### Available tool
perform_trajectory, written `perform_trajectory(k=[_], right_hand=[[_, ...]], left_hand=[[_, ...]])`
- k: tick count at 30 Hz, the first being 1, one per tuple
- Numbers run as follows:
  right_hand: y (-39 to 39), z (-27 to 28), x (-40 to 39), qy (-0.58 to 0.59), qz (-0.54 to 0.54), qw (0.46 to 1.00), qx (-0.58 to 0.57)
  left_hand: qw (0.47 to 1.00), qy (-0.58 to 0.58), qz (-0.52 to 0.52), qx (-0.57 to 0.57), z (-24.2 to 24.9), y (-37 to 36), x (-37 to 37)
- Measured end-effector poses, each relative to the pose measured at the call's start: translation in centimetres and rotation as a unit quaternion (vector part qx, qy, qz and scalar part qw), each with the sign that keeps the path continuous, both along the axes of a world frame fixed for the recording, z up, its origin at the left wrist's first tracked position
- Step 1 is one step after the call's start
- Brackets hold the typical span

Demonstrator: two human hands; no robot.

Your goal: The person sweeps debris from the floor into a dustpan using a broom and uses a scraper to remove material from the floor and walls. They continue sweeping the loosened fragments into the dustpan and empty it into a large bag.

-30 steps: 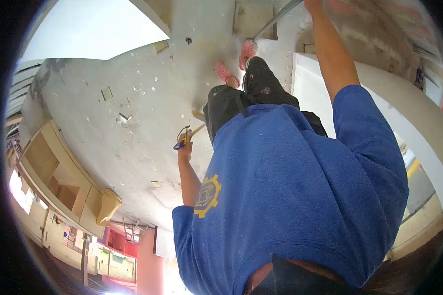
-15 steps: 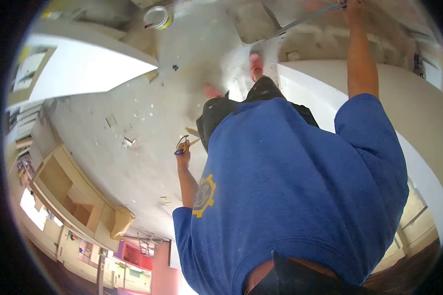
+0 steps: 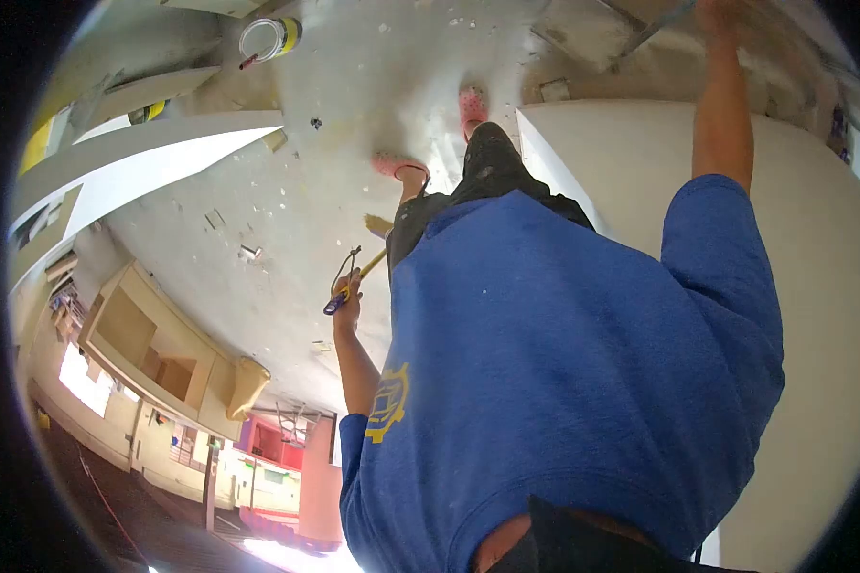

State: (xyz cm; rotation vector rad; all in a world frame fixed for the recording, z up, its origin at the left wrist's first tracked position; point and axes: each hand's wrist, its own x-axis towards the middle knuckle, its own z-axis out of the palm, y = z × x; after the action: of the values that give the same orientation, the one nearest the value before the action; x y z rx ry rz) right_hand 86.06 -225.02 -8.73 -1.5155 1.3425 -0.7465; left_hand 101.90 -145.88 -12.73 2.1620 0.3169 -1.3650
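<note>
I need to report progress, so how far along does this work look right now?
Done: the white panel beside the legs looks evenly white, though its finish is hard to judge. In hand: the left hand grips a yellow-handled brush with a blue-handled tool; the right hand reaches a grey strip. Left: scraps litter the floor, and the can stands apart.

We see a round white tin with yellow band (image 3: 269, 38) on the dusty grey concrete floor (image 3: 258, 201), a beige wooden cabinet (image 3: 153, 353) and white flat boards (image 3: 162, 158) nearby.
</note>
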Motion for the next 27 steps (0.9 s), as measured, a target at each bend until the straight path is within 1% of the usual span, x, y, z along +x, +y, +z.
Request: perform_trajectory(k=[1, 3, 4, 6, 9, 10, 13, 16, 18, 19, 22, 24, 26, 27], right_hand=[[-1.3, -2.4, 0.3, 0.039, 0.053, 0.997, -0.041], [-4.9, -10.9, 0.8, 0.118, 0.159, 0.972, -0.125], [-4.5, -11.5, 1.9, 0.157, 0.212, 0.95, -0.167], [-3.4, -12.1, 3.6, 0.135, 0.242, 0.954, -0.113], [4.9, -8.2, 8.4, 0.11, 0.282, 0.953, -0.027], [6.3, -7.4, 9.6, 0.101, 0.296, 0.95, -0.002], [10.6, -10.4, 10.4, 0.067, 0.264, 0.958, -0.094], [16.5, -8.8, 13.4, 0.078, 0.314, 0.946, 0.021], [22.0, -7.3, 16.0, 0.028, 0.388, 0.921, -0.005], [24.5, -7.4, 18.0, -0.002, 0.427, 0.904, -0.016], [31.7, -9.7, 23.3, -0.037, 0.56, 0.811, -0.166], [38.3, -11.1, 26.7, -0.061, 0.635, 0.768, -0.058], [45.4, -10.4, 29.7, -0.04, 0.668, 0.739, -0.075], [48.7, -10.1, 31.4, -0.058, 0.689, 0.719, -0.071]], left_hand=[[1.0, -0.003, 0.015, -0.002, 0.4, -0.7, -0.4], [0.999, -0.004, 0.045, -0.008, 0.9, -1.4, -1.2], [0.998, 0.01, 0.054, -0.005, 0.9, -1.4, -1.5], [0.997, 0.035, 0.075, -0.004, 0.9, -1.5, -1.8], [0.994, 0.024, 0.104, -0.007, 0.0, -0.3, -2.6], [0.994, 0.027, 0.105, -0.005, -0.2, 0.1, -3.0], [0.992, 0.022, 0.124, -0.024, -1.2, 1.2, -3.7], [0.987, 0.016, 0.146, -0.059, -2.1, 3.6, -4.6], [0.984, 0.018, 0.165, -0.059, -2.3, 5.6, -5.2], [0.982, 0.016, 0.178, -0.054, -2.5, 7.0, -5.6], [0.97, 0.036, 0.237, -0.031, -1.9, 9.7, -6.0], [0.958, 0.013, 0.282, -0.054, -2.0, 12.8, -7.2], [0.944, -0.001, 0.324, -0.066, -1.8, 15.1, -8.7], [0.937, -0.014, 0.344, -0.067, -2.0, 16.3, -9.5]])
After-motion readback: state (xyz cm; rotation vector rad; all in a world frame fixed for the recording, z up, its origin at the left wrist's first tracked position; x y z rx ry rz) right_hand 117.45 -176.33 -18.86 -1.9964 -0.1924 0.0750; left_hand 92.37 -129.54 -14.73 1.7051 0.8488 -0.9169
